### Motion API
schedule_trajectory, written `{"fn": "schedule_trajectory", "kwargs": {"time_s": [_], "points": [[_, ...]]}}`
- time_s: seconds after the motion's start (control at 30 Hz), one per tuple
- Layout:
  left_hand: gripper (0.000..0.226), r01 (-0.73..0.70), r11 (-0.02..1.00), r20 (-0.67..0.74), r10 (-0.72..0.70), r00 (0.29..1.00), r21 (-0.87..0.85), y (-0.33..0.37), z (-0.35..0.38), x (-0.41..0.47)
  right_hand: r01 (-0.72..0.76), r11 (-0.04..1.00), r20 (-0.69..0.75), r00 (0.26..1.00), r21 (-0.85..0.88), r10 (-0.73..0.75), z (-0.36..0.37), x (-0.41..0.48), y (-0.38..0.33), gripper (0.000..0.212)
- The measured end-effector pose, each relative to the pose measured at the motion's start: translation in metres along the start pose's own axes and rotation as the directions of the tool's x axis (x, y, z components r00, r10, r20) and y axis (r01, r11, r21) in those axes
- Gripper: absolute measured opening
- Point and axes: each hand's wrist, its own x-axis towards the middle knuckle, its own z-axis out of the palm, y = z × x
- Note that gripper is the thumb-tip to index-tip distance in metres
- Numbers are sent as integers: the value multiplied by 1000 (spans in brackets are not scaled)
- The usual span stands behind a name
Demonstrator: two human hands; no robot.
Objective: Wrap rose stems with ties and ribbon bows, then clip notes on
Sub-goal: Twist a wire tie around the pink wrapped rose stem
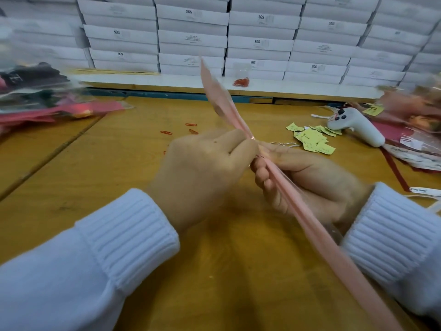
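At frame centre our right hand [305, 185] curls round the pink stem [317, 230], which slants from upper centre to lower right, steadying it while our left hand [202, 173] pinches its neck, likely for tying; notes [312, 139] and clips [166, 132] lie within reach, right and left.

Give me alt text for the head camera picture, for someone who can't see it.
The left hand pinches the middle of a long pink wrapped stem above a wooden table, and the right hand curls round it just below; both wear white sleeves. Yellow notes, red paper clips and stacked white boxes lie beyond.
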Motion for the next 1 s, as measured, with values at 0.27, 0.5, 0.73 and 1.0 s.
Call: {"fn": "schedule_trajectory", "kwargs": {"time_s": [0.27,0.5,0.73,1.0], "points": [[23,591,548,411,-425,806,-592,7,5,-1,22,963,-36,999,-267,-33,-10,3,-1,24],[26,748,-305,799,-354,486,-589,9,7,2,18,950,-18,1000,-311,-25,-14,2,-5,27],[28,718,-400,821,-233,521,-569,-2,10,-4,-2,930,2,1000,-368,3,-14,2,-4,30],[10,743,8,705,-308,638,-669,-2,7,-5,38,919,-29,998,-393,-54,-14,3,-2,34]]}}
